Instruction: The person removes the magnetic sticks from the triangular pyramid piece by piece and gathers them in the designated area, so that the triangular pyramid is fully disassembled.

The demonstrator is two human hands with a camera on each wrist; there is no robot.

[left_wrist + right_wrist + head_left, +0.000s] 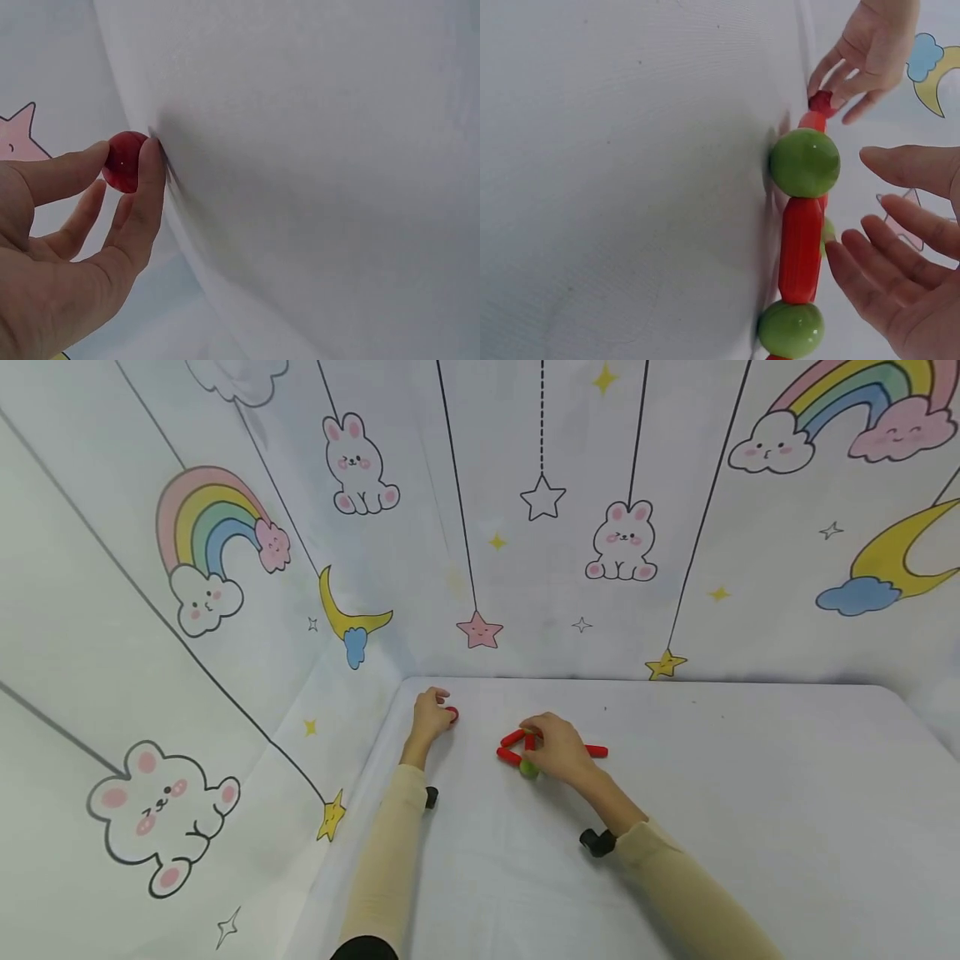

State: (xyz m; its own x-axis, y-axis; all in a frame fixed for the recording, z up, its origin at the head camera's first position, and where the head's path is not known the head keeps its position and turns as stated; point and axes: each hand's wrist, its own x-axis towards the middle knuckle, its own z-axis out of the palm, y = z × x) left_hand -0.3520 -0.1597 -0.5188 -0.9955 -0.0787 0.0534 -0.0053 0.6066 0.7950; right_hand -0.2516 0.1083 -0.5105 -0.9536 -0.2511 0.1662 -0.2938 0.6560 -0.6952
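Near the worktop's far left corner, the left hand [431, 718] pinches a round red piece [124, 161] between thumb and fingertips, close to the white surface of the worktop [750, 793]; whether the piece touches it, I cannot tell. A beige sleeve covers that arm, and a small black device [431, 797] sits beside the wrist.

To the right, well apart from the piece, two red sticks [509, 756] slant away from each other at the left side of a little arrangement on the worktop. A third red stick [800, 251] lies between two green balls, touching both; the upper green ball [805, 163] and the lower green ball [791, 328] show clearly in the right wrist view, and another is partly hidden behind.

Over this arrangement comes the right hand [558, 747], its fingers relaxed and the thumb apart, gripping nothing; one fingertip is at the partly hidden ball, though contact is unclear. Farther right, a red stick end [597, 751] pokes out past that hand.
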